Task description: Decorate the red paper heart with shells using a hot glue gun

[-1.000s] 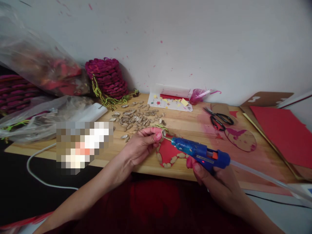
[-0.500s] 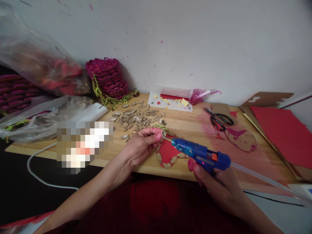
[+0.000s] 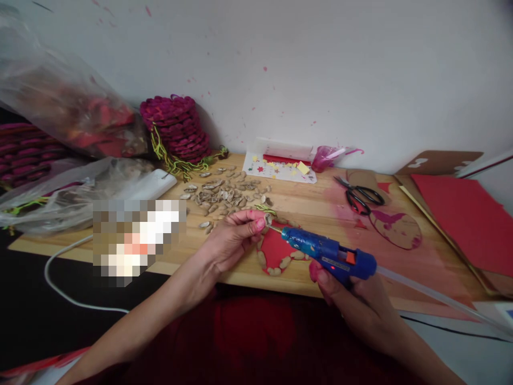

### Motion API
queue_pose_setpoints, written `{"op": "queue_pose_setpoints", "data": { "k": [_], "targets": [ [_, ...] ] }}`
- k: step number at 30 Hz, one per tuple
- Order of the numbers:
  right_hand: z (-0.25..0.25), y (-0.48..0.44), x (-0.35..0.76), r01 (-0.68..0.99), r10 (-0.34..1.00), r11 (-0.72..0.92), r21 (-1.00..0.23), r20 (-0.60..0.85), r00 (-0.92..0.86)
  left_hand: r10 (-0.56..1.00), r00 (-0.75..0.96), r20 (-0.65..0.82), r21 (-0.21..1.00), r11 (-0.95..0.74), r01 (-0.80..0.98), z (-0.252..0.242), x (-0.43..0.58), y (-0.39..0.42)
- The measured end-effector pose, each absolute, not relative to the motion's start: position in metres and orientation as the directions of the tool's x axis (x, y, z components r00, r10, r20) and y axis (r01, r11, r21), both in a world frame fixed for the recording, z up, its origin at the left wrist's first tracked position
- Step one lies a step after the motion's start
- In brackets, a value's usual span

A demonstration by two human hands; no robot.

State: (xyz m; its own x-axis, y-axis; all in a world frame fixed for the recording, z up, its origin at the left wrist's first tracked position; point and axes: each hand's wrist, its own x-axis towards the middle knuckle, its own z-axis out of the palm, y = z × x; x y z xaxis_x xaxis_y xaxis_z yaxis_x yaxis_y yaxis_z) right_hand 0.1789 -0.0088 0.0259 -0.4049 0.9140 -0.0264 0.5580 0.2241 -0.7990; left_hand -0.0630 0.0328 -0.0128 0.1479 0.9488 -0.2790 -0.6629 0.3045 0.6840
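holding one peanut shell, one glue gun

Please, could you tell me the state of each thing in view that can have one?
Left hand: pinching a peanut shell
Right hand: gripping the glue gun
Indicator light: lit
Glue stick: protruding from the gun's rear
Red cutout: partly hidden, bordering shells along its edge
Loose shells: scattered
Scissors: lying down, unheld
Woven basket: standing
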Motion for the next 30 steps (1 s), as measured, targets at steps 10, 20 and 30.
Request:
{"op": "queue_pose_setpoints", "data": {
  "k": [10,20,30],
  "targets": [
    [0.024,-0.008,0.180,0.557,0.927,0.235,-0.797,0.012,-0.374,0.942,0.149,-0.299,0.671,0.319,-0.669,-0.011,-0.062,0.032],
    [0.017,-0.007,0.186,0.626,0.911,0.314,-0.714,0.039,-0.412,0.923,0.146,-0.356,0.662,0.360,-0.658,-0.013,-0.062,0.035],
    [0.008,0.013,0.184,0.476,0.966,0.098,-0.874,-0.031,-0.255,0.953,0.115,-0.279,0.782,0.295,-0.549,-0.004,-0.067,0.042]
  ]
}}
